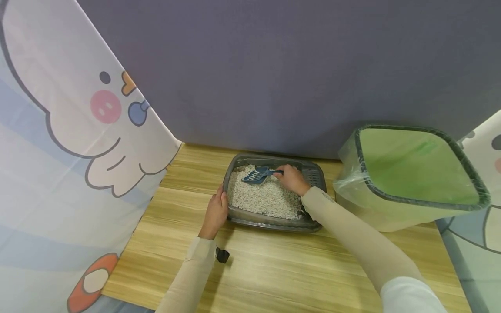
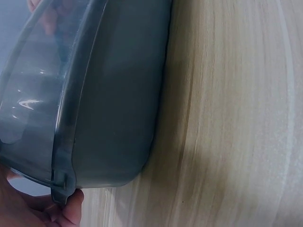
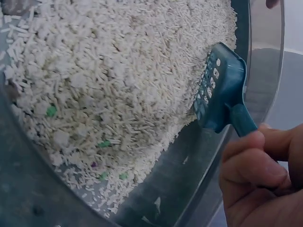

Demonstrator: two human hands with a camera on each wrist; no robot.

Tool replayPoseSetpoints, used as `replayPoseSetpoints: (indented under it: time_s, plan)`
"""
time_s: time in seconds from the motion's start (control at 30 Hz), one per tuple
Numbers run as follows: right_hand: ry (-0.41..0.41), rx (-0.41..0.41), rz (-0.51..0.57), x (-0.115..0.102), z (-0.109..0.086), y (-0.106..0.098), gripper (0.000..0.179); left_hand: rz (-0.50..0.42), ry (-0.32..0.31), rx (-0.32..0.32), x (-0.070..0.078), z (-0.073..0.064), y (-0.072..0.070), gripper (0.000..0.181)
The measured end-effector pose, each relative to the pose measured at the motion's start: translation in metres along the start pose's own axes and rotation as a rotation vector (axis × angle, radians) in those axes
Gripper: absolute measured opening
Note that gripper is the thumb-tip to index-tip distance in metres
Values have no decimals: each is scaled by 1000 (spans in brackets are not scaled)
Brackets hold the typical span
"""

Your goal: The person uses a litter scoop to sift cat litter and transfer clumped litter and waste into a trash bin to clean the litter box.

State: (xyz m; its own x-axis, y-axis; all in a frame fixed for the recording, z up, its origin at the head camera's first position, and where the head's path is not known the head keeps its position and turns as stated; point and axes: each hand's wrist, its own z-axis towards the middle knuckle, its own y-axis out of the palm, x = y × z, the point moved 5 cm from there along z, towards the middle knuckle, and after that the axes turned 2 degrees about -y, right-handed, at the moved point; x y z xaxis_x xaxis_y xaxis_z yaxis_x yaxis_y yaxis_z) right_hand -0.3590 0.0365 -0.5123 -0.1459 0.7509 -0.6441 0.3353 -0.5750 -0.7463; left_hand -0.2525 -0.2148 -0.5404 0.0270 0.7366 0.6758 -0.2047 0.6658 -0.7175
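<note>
A dark grey litter box [image 1: 270, 224] stands on the wooden table, holding pale pellet litter [image 1: 266, 198]. My left hand [image 1: 216, 213] grips the box's rim at its left side; the left wrist view shows fingers [image 2: 73, 208] curled about the rim's corner. In my right hand [image 1: 292, 179] is the handle of a blue slotted litter scoop [image 1: 256, 174], held over the box. The right wrist view has the scoop head [image 3: 227, 85] tilted, its slotted face touching the litter's edge near the box wall. Dark lumps [image 3: 16, 7] and small green bits [image 3: 51, 111] lie in the litter.
A green bin [image 1: 415, 169] with a clear plastic liner and dark rim stands right of the box. A grey panel [image 1: 274, 78] rises behind the table [image 1: 250, 269]. Printed cloth [image 1: 78, 108] hangs at the left. A small black object [image 1: 222, 255] shows beside my left wrist.
</note>
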Motion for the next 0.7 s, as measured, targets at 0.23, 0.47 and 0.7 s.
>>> replayPoseSetpoints:
  time_s: [0.23, 0.47, 0.7]
  plan:
    - [-22, -85, -5, -1, 3, 0, 43, -31, 44, 38, 3, -1, -1, 49]
    - [-59, -137, 44, 1, 12, -2, 44, -39, 22, 12, 1, -2, -2, 50]
    - [-87, -110, 91, 5, 20, 0, 41, -10, -15, -33, -1, 0, 1, 48]
